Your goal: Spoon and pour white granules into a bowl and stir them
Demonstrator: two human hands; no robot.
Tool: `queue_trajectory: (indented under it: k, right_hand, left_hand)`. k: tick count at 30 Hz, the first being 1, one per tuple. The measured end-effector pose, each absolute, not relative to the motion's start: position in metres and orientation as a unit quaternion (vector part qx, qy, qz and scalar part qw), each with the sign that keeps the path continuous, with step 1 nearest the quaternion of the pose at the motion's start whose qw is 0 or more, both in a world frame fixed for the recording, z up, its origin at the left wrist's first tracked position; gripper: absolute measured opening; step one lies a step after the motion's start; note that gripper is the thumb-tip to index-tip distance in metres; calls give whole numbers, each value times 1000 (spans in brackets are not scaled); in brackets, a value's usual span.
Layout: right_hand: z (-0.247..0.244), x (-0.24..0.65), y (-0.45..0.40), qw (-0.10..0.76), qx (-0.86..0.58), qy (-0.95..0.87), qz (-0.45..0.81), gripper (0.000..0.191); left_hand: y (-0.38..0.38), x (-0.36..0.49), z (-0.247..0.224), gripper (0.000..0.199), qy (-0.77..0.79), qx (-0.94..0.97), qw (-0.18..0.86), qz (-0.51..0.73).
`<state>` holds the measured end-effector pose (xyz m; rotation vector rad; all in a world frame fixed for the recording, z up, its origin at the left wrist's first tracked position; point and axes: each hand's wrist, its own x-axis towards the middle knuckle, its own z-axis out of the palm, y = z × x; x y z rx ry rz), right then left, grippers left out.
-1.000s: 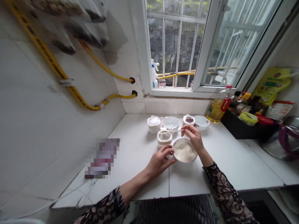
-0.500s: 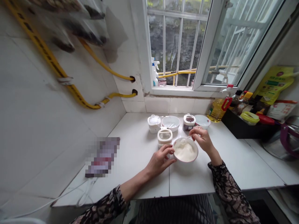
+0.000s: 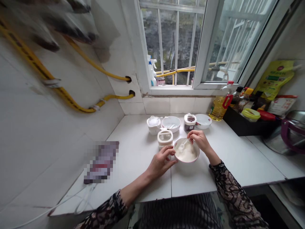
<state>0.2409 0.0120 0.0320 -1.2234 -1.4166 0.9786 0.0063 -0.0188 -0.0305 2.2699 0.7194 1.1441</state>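
A bowl of white powder stands on the white tiled counter. My left hand grips its left rim between thumb and fingers. In my right hand, pinched at the handle, is a small white spoon whose tip rests in the powder on the bowl's left side. Just behind my left hand is a lidded jar. Farther back are another white jar, a white bowl, a jar with dark contents and a second white bowl.
An oil bottle stands at the back right beside a black box of condiments. At the far right is a metal pot. A blurred-out object with a white cable lies on the left. The window is behind the counter.
The spoon has moved to the left side of the bowl and shows more clearly. My right hand has shifted slightly left. The whole view has turned a little, while my left hand keeps its hold.
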Motion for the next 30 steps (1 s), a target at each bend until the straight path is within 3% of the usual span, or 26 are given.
queue_trajectory:
  k: [10, 30]
  right_hand:
    - [36, 244, 14, 530, -484, -517, 466, 16]
    - [31, 243, 18, 562, -457, -500, 474, 12]
  left_hand:
    - [-19, 6, -30, 17, 264, 833, 238, 423]
    - [-18, 7, -31, 18, 269, 829, 254, 419]
